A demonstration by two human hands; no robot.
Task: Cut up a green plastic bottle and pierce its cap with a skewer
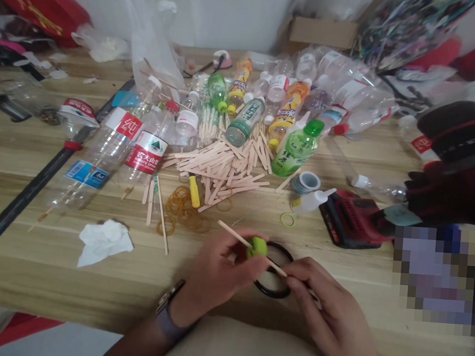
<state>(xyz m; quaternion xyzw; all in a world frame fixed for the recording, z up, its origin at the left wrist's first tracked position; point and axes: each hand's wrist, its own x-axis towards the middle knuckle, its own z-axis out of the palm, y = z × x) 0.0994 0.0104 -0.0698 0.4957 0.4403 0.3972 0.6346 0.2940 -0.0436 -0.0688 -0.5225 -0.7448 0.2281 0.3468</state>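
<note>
My left hand (231,267), with a watch on its wrist, is closed on a small yellow-green piece (259,247). A thin wooden stick (233,232) slants past that piece, and its upper left end sticks out beyond my fingers. Pinched around the lower right part of the stick are the fingers of my right hand (321,298). Beneath and between both hands a black ring (272,295) lies on the wooden table (131,306). Whether the stick passes through the green piece or only beside it cannot be made out.
Flat wooden sticks (222,169) lie piled mid-table among plastic bottles (296,149). Rubber bands (179,204) and a yellow-handled tool (194,192) are nearer. A crumpled tissue (106,240) lies left, a red and black power tool (352,218) right. A long black bar (28,196) crosses the left side.
</note>
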